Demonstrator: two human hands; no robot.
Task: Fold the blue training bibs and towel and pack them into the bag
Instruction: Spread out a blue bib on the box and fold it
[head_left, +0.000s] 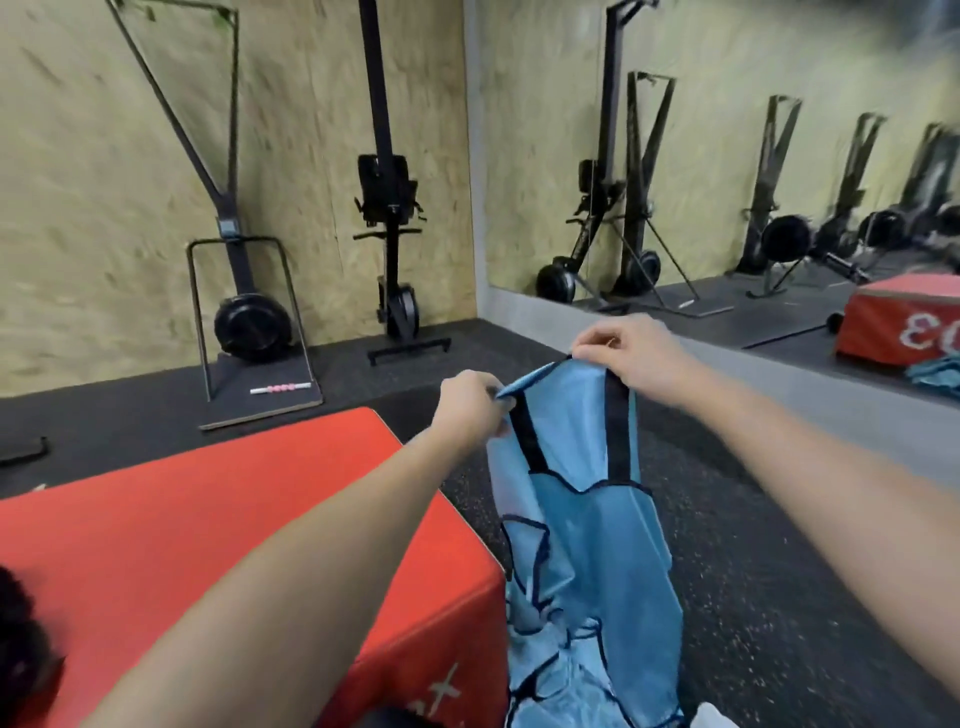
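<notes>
A light blue training bib (587, 525) with dark trim hangs upright in front of me, past the right edge of the red box. My left hand (470, 408) pinches its left shoulder strap. The right strap's top is pinched by my right hand (631, 358), slightly higher. More blue fabric (566, 675) lies bunched under the hanging bib. A dark object (23, 644) sits at the left edge on the box; I cannot tell what it is.
A red padded box (208, 519) fills the lower left. Black rubber flooring (753, 571) lies to the right. Exercise machines (249, 312) stand against the wooden wall. A wall mirror (727, 156) on the right reflects the box and blue cloth.
</notes>
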